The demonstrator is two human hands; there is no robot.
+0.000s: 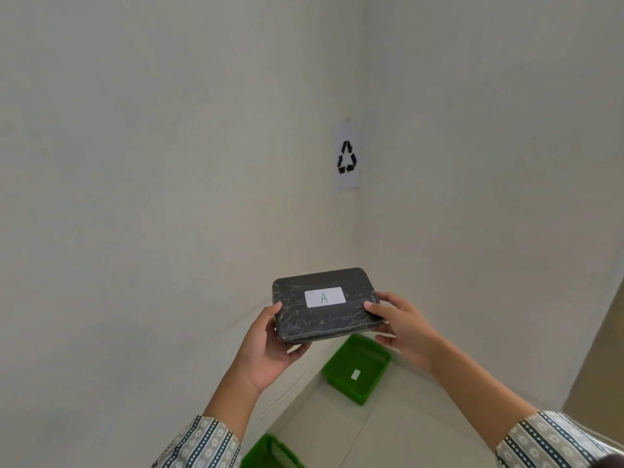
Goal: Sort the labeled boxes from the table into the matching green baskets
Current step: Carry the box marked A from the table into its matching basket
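Note:
A flat black box [324, 319] with a white label marked "A" is held level in the air in front of me. My left hand [270, 346] grips its left end and my right hand [401, 329] grips its right end. Below the box, on the floor in the room's corner, stands a green basket [341, 369] with a small white label inside. The corner of a second green basket [270, 454] shows at the bottom edge, between my arms.
Pale walls meet in a corner straight ahead, with a paper sheet bearing a black recycling symbol [346, 158] taped there. Light floor tiles [398, 430] lie around the baskets. A tan surface [601, 373] rises at the right edge.

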